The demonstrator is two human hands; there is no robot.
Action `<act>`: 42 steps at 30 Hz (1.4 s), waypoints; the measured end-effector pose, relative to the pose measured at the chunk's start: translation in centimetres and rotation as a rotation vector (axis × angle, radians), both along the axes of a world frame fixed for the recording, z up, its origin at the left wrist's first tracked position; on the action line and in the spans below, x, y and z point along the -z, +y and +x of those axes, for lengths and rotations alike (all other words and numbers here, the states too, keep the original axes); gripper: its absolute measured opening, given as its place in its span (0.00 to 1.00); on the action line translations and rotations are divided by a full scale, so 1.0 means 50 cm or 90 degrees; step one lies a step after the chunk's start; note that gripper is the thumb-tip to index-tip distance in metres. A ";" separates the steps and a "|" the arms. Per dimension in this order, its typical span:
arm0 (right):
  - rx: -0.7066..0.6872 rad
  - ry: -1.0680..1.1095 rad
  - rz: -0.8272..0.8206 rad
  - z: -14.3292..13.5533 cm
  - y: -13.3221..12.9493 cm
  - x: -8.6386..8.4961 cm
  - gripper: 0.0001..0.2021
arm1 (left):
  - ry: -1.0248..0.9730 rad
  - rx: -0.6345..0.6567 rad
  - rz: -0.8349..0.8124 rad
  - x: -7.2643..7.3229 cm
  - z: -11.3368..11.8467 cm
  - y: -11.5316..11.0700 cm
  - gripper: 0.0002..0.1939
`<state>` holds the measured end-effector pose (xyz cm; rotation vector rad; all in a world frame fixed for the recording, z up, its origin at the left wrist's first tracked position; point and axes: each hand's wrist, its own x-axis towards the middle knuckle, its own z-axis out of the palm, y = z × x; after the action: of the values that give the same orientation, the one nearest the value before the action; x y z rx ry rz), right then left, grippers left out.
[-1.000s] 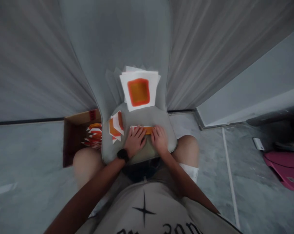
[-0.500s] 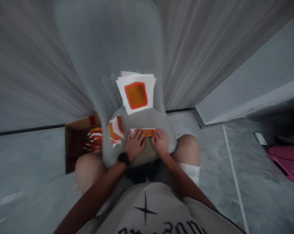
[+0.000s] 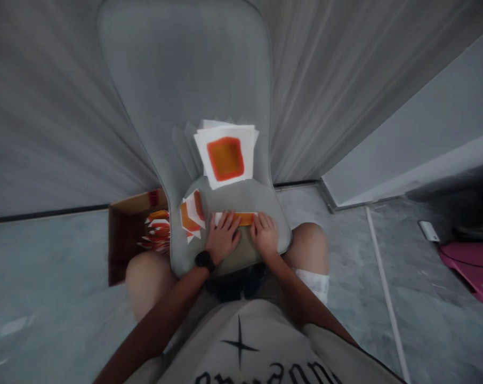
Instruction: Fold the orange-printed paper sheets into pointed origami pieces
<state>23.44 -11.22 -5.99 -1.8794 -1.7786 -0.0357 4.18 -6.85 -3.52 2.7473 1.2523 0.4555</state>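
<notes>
On the seat of a grey chair [image 3: 241, 194] lies a narrow folded strip of orange and white paper [image 3: 247, 218]. My left hand [image 3: 223, 236] rests flat over the strip's left part, fingers spread. My right hand [image 3: 264, 233] touches its right end, with the fingers lying flat and slightly bent. Behind the strip, white square sheets with an orange square printed on the top one [image 3: 226, 158] lean against the chair back. Several folded orange and white pieces [image 3: 192, 215] overlap at the left of the seat.
A cardboard box [image 3: 123, 205] holding many orange and white folded papers [image 3: 157, 230] stands on the floor left of the chair. My knees flank the seat. A pink object [image 3: 471, 261] and a small white device [image 3: 428, 231] lie at the right.
The view has shifted slightly. Both hands remain on the paper strip, in nearly the same places.
</notes>
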 end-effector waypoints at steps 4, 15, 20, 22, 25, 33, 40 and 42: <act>0.000 -0.017 0.010 0.000 0.001 0.001 0.20 | 0.039 -0.018 -0.025 -0.007 0.002 -0.002 0.28; 0.011 -0.021 0.005 -0.001 0.001 -0.003 0.21 | 0.057 -0.031 -0.036 -0.003 0.001 -0.002 0.29; 0.012 -0.019 -0.004 -0.001 0.002 -0.002 0.21 | 0.057 -0.031 -0.036 -0.001 0.002 -0.001 0.29; 0.011 -0.020 -0.005 0.000 0.003 -0.002 0.21 | 0.054 -0.033 -0.038 -0.001 0.002 -0.001 0.29; 0.013 -0.028 -0.003 0.001 0.004 -0.002 0.21 | 0.051 -0.029 -0.038 -0.001 0.002 0.000 0.29; 0.004 -0.032 0.002 0.003 0.003 0.002 0.21 | 0.054 -0.031 -0.035 -0.006 0.001 -0.002 0.29; 0.003 -0.041 0.010 0.002 0.001 0.002 0.20 | 0.062 -0.028 -0.042 -0.006 0.001 -0.001 0.29; 0.005 -0.045 0.013 0.002 0.002 0.001 0.20 | 0.060 -0.028 -0.045 -0.006 0.001 -0.001 0.29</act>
<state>23.55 -11.13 -6.07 -1.8918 -1.8106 -0.1239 4.24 -6.91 -3.21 2.7168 1.3245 0.2823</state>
